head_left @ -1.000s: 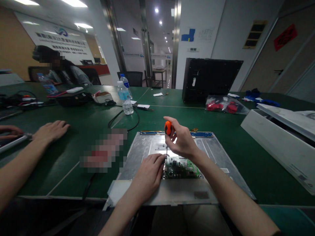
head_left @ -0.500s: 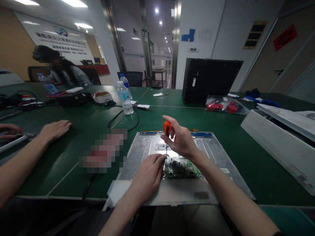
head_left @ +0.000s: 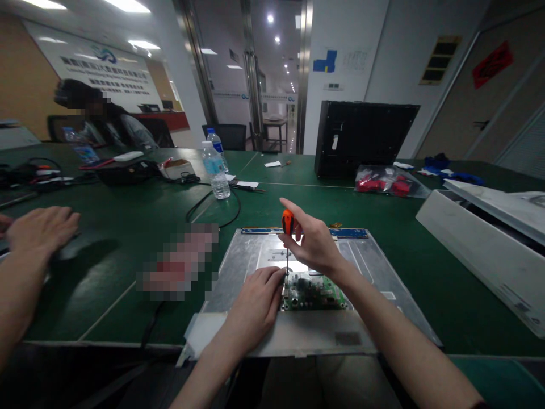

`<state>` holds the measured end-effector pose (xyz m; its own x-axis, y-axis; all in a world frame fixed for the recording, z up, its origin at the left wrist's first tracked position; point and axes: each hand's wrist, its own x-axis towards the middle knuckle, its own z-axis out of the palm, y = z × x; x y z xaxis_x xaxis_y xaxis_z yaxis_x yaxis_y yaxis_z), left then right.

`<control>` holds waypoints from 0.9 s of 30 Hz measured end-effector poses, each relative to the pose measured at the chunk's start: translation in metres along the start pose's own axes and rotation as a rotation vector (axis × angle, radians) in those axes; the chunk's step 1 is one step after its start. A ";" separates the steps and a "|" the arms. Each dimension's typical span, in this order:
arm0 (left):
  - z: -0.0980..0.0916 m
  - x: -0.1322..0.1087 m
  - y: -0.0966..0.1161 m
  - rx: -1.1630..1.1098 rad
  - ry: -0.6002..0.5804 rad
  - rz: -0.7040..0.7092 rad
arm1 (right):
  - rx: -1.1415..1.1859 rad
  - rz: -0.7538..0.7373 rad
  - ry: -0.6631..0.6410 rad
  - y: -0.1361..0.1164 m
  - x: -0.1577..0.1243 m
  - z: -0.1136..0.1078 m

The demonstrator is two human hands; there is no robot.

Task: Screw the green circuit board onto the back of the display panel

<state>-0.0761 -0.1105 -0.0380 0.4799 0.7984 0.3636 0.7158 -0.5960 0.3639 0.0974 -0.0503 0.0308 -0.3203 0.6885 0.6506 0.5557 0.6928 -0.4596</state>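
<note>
My right hand [head_left: 315, 241] is closed around the orange and black handle of a screwdriver [head_left: 288, 222], its thumb and fingers on the grip. The screwdriver stands upright, its thin shaft pointing down to the upper left corner of a green circuit board [head_left: 313, 292]. My left hand [head_left: 258, 301] lies along the board's left edge, fingers pressed together and fingertips beside the screwdriver's tip. What those fingertips pinch, if anything, is hidden. Under the board lies a flat silver panel [head_left: 374, 272] with a blue strip along its far edge.
A co-worker's hand [head_left: 45, 230] is at the left. Water bottles [head_left: 217, 173] stand behind a blurred-out item [head_left: 183, 261] and a black cable. A black monitor [head_left: 366, 139], a bag of red items [head_left: 383, 182] and a white casing [head_left: 481, 250] occupy the right side.
The co-worker's hand at the left has drawn back further left. My two hands and the screwdriver stay in nearly the same place; the handle looks slightly turned.
</note>
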 end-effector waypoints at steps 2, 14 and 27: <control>0.000 0.000 0.000 0.003 0.003 0.002 | 0.001 0.020 0.010 -0.002 0.000 0.000; 0.000 0.000 0.000 -0.001 0.010 0.000 | -0.029 0.038 0.031 0.000 0.001 0.000; -0.001 0.000 -0.001 -0.004 -0.009 -0.013 | 0.075 0.044 0.004 -0.002 -0.001 0.000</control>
<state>-0.0767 -0.1101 -0.0376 0.4757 0.8065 0.3511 0.7197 -0.5863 0.3719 0.0964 -0.0527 0.0311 -0.2942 0.7178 0.6311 0.5099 0.6764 -0.5315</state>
